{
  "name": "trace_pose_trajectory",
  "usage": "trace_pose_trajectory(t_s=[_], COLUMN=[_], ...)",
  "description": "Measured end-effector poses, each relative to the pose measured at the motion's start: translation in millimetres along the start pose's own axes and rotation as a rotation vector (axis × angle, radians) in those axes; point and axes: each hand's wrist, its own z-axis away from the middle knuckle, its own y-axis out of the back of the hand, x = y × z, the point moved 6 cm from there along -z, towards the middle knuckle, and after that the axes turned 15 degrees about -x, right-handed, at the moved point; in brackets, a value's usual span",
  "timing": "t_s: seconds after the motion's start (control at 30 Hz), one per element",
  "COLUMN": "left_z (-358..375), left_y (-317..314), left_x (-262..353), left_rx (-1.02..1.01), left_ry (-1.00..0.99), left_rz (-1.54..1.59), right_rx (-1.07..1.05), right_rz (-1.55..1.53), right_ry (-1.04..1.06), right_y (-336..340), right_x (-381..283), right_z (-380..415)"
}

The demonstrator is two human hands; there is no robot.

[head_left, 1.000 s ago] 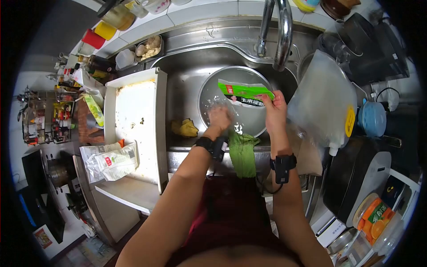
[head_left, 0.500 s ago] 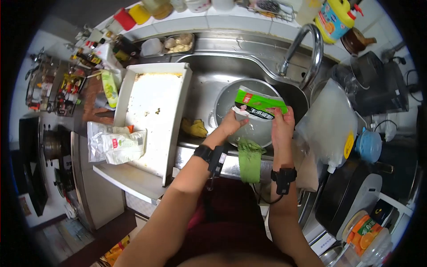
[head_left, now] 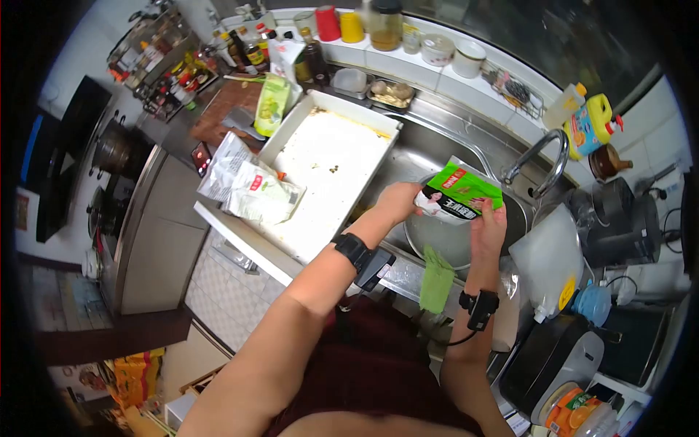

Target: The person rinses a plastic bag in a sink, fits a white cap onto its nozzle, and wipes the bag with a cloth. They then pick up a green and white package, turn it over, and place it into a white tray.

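Note:
A green, white and black printed packet (head_left: 460, 191) is held up over a round metal basin (head_left: 429, 237) in the sink. My left hand (head_left: 399, 202) is closed on the packet's left edge. At its lower right corner, my right hand (head_left: 488, 227) pinches it between thumb and fingers. The packet's printed face is turned up, and it hides part of the basin. Below the basin, a green cloth (head_left: 437, 282) hangs over the sink's front edge.
Left of the sink (head_left: 419, 138), a large white tray (head_left: 331, 142) with specks in it stands beside a white plastic bag (head_left: 255, 186). The faucet (head_left: 559, 164) rises at the back right. A bulging clear bag (head_left: 547, 255) stands on the right.
The view has turned left, showing more of the counter and floor. My left hand has moved from the packet's lower left corner to its left edge. The packet's face shows more fully.

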Motion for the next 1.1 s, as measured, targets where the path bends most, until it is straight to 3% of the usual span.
trace_pose_trajectory(t_s=[0.13, 0.23, 0.37, 0.4, 0.5, 0.8, 0.87, 0.97, 1.1], left_z=[13.8, 33.9, 45.8, 48.8, 48.5, 88.4, 90.1, 113.4, 140.6], left_y=[15.6, 37.6, 61.6, 66.0, 75.2, 114.0, 120.5, 141.4, 159.7], left_x=[-14.9, -11.3, -13.4, -16.4, -35.5, -78.8, -97.3, -112.0, -133.5], left_rx=[-0.033, 0.067, 0.05, 0.139, 0.12, 0.222, 0.218, 0.516, 0.453], left_ry=[0.118, -0.078, -0.175, -0.175, -0.097, 0.014, 0.049, 0.066, 0.158], left_rz=[-0.101, 0.012, 0.37, 0.287, 0.53, 0.516, 0.508, 0.449, 0.542], right_rx=[-0.068, -0.095, -0.135, -0.147, -0.157, -0.289, -0.304, -0.269, -0.244], right_rz=[0.055, 0.098, 0.194, 0.234, 0.159, 0.57, 0.522, 0.491, 0.469], right_ry=[-0.029, -0.032, -0.045, -0.04, -0.079, -0.186, -0.213, -0.242, -0.211], right_y=[-20.2, -36.6, -52.3, -64.7, -95.0, -127.9, -143.4, -167.6, -213.5], right_x=[8.2, 13.8, 25.2, 25.8, 27.1, 49.0, 59.0, 73.9, 88.3], right_z=[-9.5, -18.4, -29.6, -32.5, -33.6, -55.5, -59.9, -68.7, -87.9])
